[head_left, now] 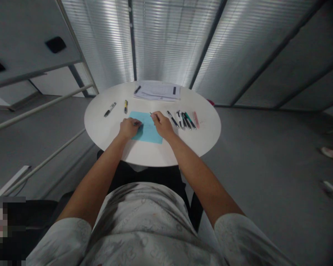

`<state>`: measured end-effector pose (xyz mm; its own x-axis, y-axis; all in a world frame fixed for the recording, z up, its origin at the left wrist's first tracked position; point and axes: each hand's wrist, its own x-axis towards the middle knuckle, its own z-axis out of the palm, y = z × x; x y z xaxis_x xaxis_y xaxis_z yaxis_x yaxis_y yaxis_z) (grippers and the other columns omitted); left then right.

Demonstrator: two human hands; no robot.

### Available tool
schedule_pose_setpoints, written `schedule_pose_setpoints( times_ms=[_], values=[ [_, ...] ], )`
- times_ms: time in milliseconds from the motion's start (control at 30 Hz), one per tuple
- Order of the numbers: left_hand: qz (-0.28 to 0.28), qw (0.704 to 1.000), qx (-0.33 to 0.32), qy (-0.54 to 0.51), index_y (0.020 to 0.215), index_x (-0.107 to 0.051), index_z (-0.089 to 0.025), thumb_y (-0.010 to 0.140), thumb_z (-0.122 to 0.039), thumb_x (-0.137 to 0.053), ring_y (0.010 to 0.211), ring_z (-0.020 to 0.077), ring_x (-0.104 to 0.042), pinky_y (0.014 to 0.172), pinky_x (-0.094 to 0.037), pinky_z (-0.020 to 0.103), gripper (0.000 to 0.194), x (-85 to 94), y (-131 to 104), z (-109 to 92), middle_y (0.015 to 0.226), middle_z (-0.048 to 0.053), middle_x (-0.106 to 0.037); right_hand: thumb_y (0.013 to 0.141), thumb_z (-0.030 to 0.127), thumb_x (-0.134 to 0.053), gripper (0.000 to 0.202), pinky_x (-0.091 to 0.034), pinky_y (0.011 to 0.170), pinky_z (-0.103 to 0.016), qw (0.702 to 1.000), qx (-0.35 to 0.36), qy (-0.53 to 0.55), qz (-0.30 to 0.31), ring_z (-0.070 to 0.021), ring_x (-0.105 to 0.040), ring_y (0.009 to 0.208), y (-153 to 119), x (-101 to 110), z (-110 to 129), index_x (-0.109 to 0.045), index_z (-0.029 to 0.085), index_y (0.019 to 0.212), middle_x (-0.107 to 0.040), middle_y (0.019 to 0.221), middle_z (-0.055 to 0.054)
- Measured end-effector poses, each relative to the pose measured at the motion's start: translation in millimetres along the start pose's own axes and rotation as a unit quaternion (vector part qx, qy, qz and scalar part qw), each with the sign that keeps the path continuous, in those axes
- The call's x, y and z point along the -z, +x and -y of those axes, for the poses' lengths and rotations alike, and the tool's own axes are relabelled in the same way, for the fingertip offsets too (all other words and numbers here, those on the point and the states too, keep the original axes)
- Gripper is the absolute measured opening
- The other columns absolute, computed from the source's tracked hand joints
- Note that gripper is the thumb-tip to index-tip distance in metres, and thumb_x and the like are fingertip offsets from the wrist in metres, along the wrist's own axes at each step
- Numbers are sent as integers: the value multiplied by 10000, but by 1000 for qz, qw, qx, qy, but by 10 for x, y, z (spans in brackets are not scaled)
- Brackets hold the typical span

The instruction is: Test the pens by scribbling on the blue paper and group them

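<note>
A light blue sheet of paper [148, 135] lies on the round white table, under both hands. My left hand [127, 128] is closed over the sheet's left side, with a short dark pen-like piece [137, 123] showing at its fingertips. Over the sheet's upper right, my right hand [163, 125] pinches a thin dark pen-like stick [151, 114], most of it hidden by the fingers. The two hands are apart. Right of them lie a black pen [173, 119] and a cluster of several black, white and green pens [185, 120].
A pink stick [196, 119] lies right of the pens. A grey-black marker [110, 109] and a yellow-black pen [125, 106] lie at the left. Papers [157, 91] cover the far part of the white table [152, 157]. A white rail [44, 98] stands at left.
</note>
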<state>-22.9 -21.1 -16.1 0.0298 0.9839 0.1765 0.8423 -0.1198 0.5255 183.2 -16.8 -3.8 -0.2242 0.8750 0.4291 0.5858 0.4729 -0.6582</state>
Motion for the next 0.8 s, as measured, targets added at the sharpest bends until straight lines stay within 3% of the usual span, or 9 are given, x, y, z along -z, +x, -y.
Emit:
schedule_pose_setpoints(
  times_ms=[200,333,600,800],
  values=[
    [-40,999,10,-29,950,-832,-234,852,-308,-644,1040,286,-690,947,-508,377,225,-14,-1,-11,959,80,-792,1051,489,-443,328,-390,726,-275,999,-6,-32,30,-178,-616,790,-9,-6,21,-663,255,1118,-697,856,2],
    [-80,995,3,-53,1039,-826,-218,880,-278,-567,1016,270,-685,950,-511,392,310,-31,9,23,1033,97,-778,1045,480,-465,319,-395,735,-278,998,0,-53,45,-184,-631,829,-16,-12,12,-676,255,1124,-724,908,-7],
    [-69,994,-76,28,952,-813,-208,861,-325,-615,1062,378,-625,978,-451,587,247,-78,-73,-7,1061,165,-725,1050,454,-472,300,-413,757,-285,995,-10,-75,62,-187,-646,860,-24,12,66,-695,261,1106,-746,967,-18],
    [-77,994,-81,-21,849,-788,-217,798,-221,-684,1012,351,-613,964,-456,557,116,-116,-48,27,937,140,-701,1049,472,-481,314,-419,768,-291,994,-11,-84,76,-195,-656,893,-33,14,70,-707,261,1103,-755,968,-21]
  ],
)
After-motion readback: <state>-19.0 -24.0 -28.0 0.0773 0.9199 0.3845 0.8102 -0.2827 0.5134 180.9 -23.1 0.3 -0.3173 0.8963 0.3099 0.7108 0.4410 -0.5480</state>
